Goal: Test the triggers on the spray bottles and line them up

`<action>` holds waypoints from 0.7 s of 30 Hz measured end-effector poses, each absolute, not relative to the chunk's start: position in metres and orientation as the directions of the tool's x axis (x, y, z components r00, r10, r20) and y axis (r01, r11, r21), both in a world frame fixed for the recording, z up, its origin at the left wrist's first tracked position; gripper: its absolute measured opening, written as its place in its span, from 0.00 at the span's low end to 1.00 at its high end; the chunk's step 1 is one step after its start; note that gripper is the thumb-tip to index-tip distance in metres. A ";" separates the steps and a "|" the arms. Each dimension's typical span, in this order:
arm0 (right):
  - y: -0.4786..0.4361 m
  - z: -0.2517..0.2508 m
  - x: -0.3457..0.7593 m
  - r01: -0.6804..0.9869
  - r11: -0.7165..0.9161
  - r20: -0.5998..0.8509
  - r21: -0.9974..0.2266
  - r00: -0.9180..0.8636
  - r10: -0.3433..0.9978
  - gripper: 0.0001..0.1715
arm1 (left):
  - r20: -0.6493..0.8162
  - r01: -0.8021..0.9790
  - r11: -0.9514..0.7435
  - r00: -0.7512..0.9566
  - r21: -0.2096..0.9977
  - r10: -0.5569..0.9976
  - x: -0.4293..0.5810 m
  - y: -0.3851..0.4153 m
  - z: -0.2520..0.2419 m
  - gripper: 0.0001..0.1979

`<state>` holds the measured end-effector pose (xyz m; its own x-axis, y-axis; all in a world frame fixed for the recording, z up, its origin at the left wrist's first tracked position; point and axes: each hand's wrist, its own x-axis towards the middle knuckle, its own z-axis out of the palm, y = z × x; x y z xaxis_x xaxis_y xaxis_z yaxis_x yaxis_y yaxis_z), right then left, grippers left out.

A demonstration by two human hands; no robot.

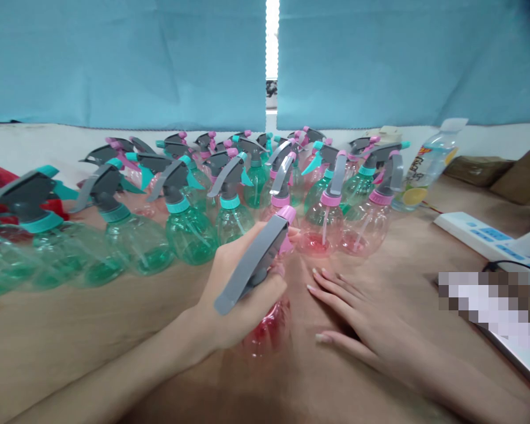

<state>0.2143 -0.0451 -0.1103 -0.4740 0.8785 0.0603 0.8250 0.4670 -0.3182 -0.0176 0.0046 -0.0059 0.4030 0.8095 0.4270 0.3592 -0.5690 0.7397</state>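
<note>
My left hand (242, 288) is wrapped round the neck of a pink spray bottle (267, 333) with a grey and pink trigger head (258, 259). The bottle stands roughly upright; its collar is hidden by my fingers. To its right, my right hand (362, 318) lies palm down over the table with fingers stretched out, holding nothing. Just beyond the hands stand pink spray bottles (320, 229), and green spray bottles (192, 232) with turquoise collars line up to the left.
Several more spray bottles (256, 182) crowd the back. At the right are a clear drink bottle (428, 165), a white power strip (481, 235), brown packages (521, 176) and a partly blurred-out flat object (503, 330). Blue curtains (123, 65) hang behind the brown table (92, 335).
</note>
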 end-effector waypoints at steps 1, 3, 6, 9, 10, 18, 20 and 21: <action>-0.045 -0.110 0.215 0.822 0.469 0.066 -0.322 -0.475 0.878 0.37 | 0.423 0.363 -0.567 0.405 0.740 0.811 -0.018 0.005 -0.006 0.09; -0.045 -0.110 0.215 0.818 0.472 0.076 -0.330 -0.475 0.877 0.37 | 0.410 0.373 -0.559 0.408 0.740 0.816 -0.018 0.004 -0.006 0.10; -0.045 -0.111 0.216 0.817 0.474 0.077 -0.329 -0.478 0.875 0.37 | 0.411 0.380 -0.559 0.404 0.737 0.817 -0.018 0.004 -0.006 0.10; -0.045 -0.112 0.216 0.821 0.471 0.080 -0.323 -0.473 0.878 0.37 | 0.426 0.381 -0.567 0.396 0.730 0.814 -0.018 0.004 -0.006 0.10; -0.045 -0.112 0.216 0.822 0.471 0.079 -0.321 -0.472 0.878 0.37 | 0.429 0.382 -0.569 0.394 0.728 0.813 -0.018 0.004 -0.006 0.10; -0.044 -0.109 0.215 0.827 0.472 0.035 -0.304 -0.486 0.873 0.38 | 0.443 0.355 -0.589 0.414 0.726 0.796 -0.018 0.005 -0.006 0.12; -0.044 -0.110 0.215 0.826 0.469 0.041 -0.313 -0.482 0.875 0.38 | 0.448 0.359 -0.595 0.415 0.719 0.792 -0.018 0.005 -0.006 0.13; -0.045 -0.110 0.216 0.826 0.468 0.045 -0.315 -0.479 0.877 0.38 | 0.448 0.366 -0.596 0.414 0.715 0.792 -0.018 0.005 -0.006 0.13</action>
